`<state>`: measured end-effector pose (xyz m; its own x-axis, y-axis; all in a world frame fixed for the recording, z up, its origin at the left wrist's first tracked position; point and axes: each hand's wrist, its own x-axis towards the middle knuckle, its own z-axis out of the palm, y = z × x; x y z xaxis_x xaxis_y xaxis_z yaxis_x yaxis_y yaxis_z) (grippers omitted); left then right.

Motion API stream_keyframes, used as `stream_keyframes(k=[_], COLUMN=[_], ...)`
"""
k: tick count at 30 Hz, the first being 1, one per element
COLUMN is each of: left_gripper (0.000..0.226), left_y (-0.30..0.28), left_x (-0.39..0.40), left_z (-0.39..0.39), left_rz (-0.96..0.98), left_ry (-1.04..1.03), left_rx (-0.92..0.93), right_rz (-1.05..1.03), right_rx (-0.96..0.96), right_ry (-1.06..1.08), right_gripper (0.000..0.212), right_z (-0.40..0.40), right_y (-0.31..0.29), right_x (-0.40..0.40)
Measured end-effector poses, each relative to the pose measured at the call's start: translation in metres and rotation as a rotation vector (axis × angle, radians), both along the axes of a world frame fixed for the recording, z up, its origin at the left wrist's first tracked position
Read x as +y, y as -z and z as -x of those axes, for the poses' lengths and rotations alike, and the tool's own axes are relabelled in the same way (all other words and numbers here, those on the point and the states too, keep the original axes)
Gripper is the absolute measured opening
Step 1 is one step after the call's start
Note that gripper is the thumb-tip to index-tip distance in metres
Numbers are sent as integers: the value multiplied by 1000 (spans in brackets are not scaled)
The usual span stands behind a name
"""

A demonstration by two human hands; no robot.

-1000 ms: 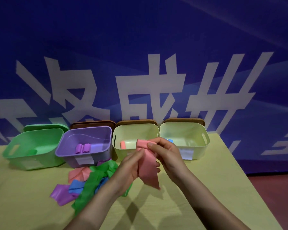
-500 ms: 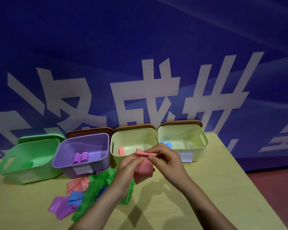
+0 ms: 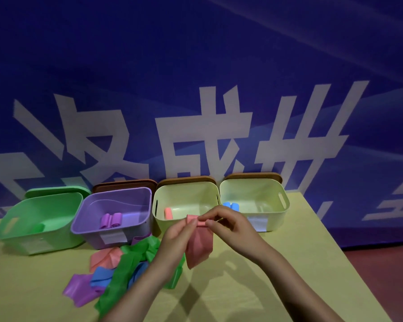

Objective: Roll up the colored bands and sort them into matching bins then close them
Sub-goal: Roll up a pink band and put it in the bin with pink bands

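Note:
My left hand (image 3: 176,238) and my right hand (image 3: 228,223) both pinch the rolled top of a pink band (image 3: 199,242), held above the table; its loose end hangs down between them. Four open bins stand in a row at the back. The green bin (image 3: 36,228) is on the left. The purple bin (image 3: 113,212) holds two purple rolls (image 3: 111,220). A pale yellow bin (image 3: 184,201) holds a pink roll (image 3: 168,213). Another pale yellow bin (image 3: 254,201) holds blue rolls (image 3: 230,206).
A heap of loose bands lies on the yellow table (image 3: 242,287) left of my hands: green band (image 3: 126,263), pink band (image 3: 105,256), blue band (image 3: 101,276), purple band (image 3: 79,290). Lids lean behind the bins: a green lid (image 3: 56,191), brown lids (image 3: 123,184). A blue banner stands behind.
The pink band's hanging part has become shorter as both hands roll it from the top. The camera view has shifted slightly.

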<state>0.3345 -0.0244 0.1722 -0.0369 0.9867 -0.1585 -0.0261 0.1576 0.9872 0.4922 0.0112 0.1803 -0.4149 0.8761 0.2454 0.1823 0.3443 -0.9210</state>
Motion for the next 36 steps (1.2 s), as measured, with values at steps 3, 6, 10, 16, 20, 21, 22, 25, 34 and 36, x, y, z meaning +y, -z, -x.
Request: stream_keyframes(k=[3, 6, 10, 16, 20, 21, 22, 25, 34, 36], left_gripper=[25, 24, 25, 30, 29, 29, 29, 26, 36, 38], left_y=[-2, -1, 2, 2, 8, 9, 10, 9, -9, -6], left_x=[1, 5, 4, -4, -6, -7, -9, -12, -15, -16], left_z=[-1, 0, 0, 0, -2, -3, -3, -1, 10, 9], left_rz=[-40, -100, -134, -188, -300, -331, -351, -371, 70, 91], left_ry=[-3, -12, -25, 20, 25, 19, 7, -14, 87, 64], left_rx=[68, 106, 89, 137, 231, 251, 276, 311, -224, -242], right_rz=[-13, 30, 111, 129, -23, -61, -90, -152, -27, -47], right_rx=[20, 74, 170, 73, 1, -8, -13, -27, 130, 130], right_ry=[24, 44, 83, 44, 112, 140, 166, 221, 276, 298], right_gripper=[14, 17, 22, 13, 4, 8, 9, 13, 3, 4], right_z=[3, 7, 11, 6, 10, 13, 15, 21, 25, 25], right_y=[0, 4, 7, 6, 9, 11, 13, 16, 9, 8], right_x=[0, -3, -5, -2, -8, -11, -14, -22, -24, -24])
